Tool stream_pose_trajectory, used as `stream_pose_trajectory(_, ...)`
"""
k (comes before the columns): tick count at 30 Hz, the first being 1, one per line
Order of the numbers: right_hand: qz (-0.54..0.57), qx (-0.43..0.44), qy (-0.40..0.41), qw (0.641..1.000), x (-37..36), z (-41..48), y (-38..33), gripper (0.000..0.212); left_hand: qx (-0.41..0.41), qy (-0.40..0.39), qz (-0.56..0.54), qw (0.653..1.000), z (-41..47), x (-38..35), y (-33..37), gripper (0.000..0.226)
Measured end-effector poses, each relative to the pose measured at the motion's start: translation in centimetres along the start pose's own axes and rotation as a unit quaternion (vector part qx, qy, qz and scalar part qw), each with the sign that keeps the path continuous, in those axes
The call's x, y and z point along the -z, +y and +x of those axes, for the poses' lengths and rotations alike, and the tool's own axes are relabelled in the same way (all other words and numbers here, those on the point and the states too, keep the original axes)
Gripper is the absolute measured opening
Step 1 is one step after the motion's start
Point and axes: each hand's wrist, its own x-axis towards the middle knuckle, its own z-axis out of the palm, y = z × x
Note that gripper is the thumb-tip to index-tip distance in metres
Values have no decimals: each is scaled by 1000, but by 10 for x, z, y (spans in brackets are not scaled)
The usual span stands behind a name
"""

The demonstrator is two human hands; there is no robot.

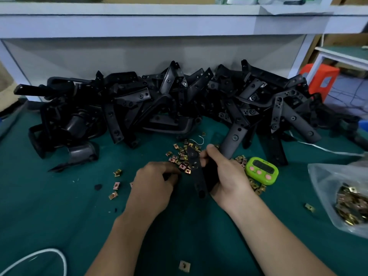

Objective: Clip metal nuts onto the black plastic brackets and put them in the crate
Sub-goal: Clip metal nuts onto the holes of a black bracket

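My right hand (223, 172) grips a black plastic bracket (196, 172) that points toward me over the green mat. Its far end lies among a scatter of brass-coloured metal nuts (181, 156). My left hand (153, 182) sits palm down just left of the bracket, fingers curled at the edge of the nut scatter; what its fingertips hold is hidden. A large heap of black brackets (179, 104) lies along the back of the table. No crate is in view.
A green timer (261, 171) stands right of my right hand. A clear plastic bag of nuts (346, 198) lies at the right edge. Loose nuts (116, 184) dot the mat on the left, one nut (184, 265) near me. A white cable (39, 255) loops bottom left.
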Motion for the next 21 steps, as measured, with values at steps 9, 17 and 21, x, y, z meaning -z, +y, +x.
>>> stream_pose_trajectory(9, 9, -15, -1, 1000, 2, 6, 0, 30, 47, 146, -179, 972, 0, 6, 9, 41)
stream_pose_trajectory(17, 48, -22, -17, 998, 8, 10, -1, 31, 31, 120, 42, 991, 1, 0, 2, 49)
stream_pose_trajectory(21, 41, -23, -27, 999, 9, 12, 0, 31, -18, 48, 87, 995, 6, -6, 6, 39)
